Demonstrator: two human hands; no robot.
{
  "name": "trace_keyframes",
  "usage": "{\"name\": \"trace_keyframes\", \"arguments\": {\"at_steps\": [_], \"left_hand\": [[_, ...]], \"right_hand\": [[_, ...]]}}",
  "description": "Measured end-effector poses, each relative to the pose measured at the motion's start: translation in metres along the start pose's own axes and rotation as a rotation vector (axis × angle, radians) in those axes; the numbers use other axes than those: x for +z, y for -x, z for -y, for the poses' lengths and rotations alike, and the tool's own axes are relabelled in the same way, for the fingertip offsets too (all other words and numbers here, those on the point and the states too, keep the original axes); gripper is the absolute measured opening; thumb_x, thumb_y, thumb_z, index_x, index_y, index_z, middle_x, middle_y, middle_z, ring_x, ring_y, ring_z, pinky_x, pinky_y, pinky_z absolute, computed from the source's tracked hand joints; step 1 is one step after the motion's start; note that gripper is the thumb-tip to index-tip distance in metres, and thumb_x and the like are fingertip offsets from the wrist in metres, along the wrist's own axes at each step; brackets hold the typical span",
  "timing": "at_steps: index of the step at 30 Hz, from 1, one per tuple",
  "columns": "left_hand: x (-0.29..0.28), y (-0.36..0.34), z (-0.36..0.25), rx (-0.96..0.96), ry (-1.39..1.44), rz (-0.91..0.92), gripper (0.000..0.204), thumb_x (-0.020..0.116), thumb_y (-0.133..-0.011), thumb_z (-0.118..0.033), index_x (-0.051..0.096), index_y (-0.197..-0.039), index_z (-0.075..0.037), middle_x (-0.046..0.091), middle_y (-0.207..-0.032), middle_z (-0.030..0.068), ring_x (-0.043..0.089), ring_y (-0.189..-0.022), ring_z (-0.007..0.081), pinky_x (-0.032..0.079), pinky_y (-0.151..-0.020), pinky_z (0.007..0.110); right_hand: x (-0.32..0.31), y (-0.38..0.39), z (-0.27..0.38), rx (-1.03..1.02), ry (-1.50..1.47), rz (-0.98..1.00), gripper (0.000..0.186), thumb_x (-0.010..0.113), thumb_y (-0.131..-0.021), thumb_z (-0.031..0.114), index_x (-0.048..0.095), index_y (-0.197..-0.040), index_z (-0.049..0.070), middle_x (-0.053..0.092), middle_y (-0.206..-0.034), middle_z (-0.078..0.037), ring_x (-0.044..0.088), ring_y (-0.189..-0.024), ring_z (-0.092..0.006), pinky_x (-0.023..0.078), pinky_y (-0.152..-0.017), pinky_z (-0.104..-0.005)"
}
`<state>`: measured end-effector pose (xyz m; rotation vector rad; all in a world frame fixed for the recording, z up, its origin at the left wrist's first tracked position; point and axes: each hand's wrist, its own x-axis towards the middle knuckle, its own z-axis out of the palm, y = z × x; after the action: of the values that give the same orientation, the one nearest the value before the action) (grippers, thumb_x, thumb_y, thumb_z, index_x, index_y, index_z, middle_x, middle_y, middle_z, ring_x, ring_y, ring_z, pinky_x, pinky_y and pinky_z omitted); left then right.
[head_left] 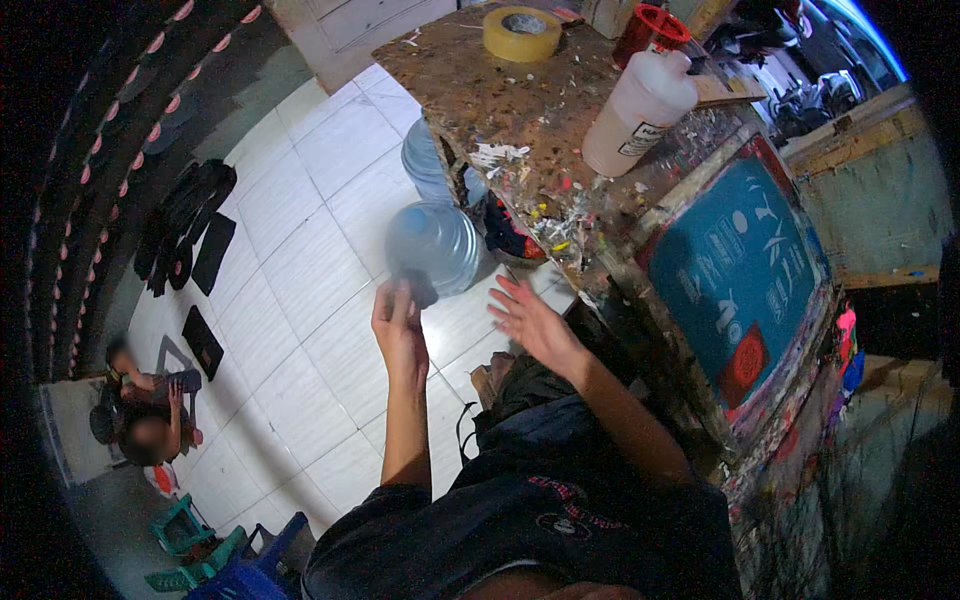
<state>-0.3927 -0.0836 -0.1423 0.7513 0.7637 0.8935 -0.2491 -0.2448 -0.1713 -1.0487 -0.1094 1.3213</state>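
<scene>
In front of my body, my left hand point(402, 330) is raised with its fingers pinched together. A small dark piece point(424, 290), blurred and perhaps cloth, shows at its fingertips; its kind cannot be made out. My right hand point(536, 322) hangs in the air to the right, fingers spread, holding nothing. Just beyond both hands, a large clear blue water jug point(432, 248) is on the tiled floor. Right of my right hand lies a screen-printing frame point(722, 275) with blue-green mesh, pale designs and a red patch.
A paint-spattered worktable point(470, 95) carries a tape roll point(522, 34), a cloudy plastic bottle point(638, 115) and a red container point(652, 30). Another jug point(425, 165) is under its edge. Black pieces point(185, 235) lie on the floor. Two people sit far left, near plastic stools point(262, 560).
</scene>
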Motion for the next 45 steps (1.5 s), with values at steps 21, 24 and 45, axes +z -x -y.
{"name": "trace_keyframes", "arguments": {"at_steps": [21, 24, 45], "left_hand": [[0.218, 0.164, 0.04, 0.554, -0.879, 1.014, 0.021, 0.075, -0.079, -0.002, 0.07, -0.099, 0.003, 0.067, -0.102, 0.0156, 0.065, -0.096, 0.0255, 0.05, -0.086, 0.032], [0.22, 0.182, 0.046, 0.55, -0.859, 1.141, 0.021, 0.073, -0.078, -0.001, 0.07, -0.099, 0.002, 0.067, -0.102, 0.0176, 0.066, -0.097, 0.0286, 0.05, -0.086, 0.034], [0.257, 0.204, 0.063, 0.639, -0.877, 1.214, 0.022, 0.071, -0.078, 0.0, 0.069, -0.1, 0.002, 0.067, -0.1, 0.0206, 0.066, -0.093, 0.0328, 0.051, -0.083, 0.037]], "right_hand": [[-0.024, 0.217, 0.098, -1.098, -0.66, -0.025, 0.107, 0.023, -0.081, 0.087, 0.012, -0.156, 0.011, 0.009, -0.163, -0.011, 0.005, -0.15, -0.029, 0.0, -0.119, -0.0453], [-0.04, 0.228, 0.099, -1.182, -0.795, -0.024, 0.11, 0.021, -0.081, 0.087, 0.012, -0.156, 0.008, 0.013, -0.162, -0.016, 0.008, -0.15, -0.031, 0.0, -0.119, -0.0453], [-0.066, 0.242, 0.095, -1.31, -0.596, -0.167, 0.116, 0.015, -0.074, 0.092, 0.013, -0.156, 0.01, 0.01, -0.163, -0.012, 0.007, -0.15, -0.0299, -0.001, -0.12, -0.0456]]}}
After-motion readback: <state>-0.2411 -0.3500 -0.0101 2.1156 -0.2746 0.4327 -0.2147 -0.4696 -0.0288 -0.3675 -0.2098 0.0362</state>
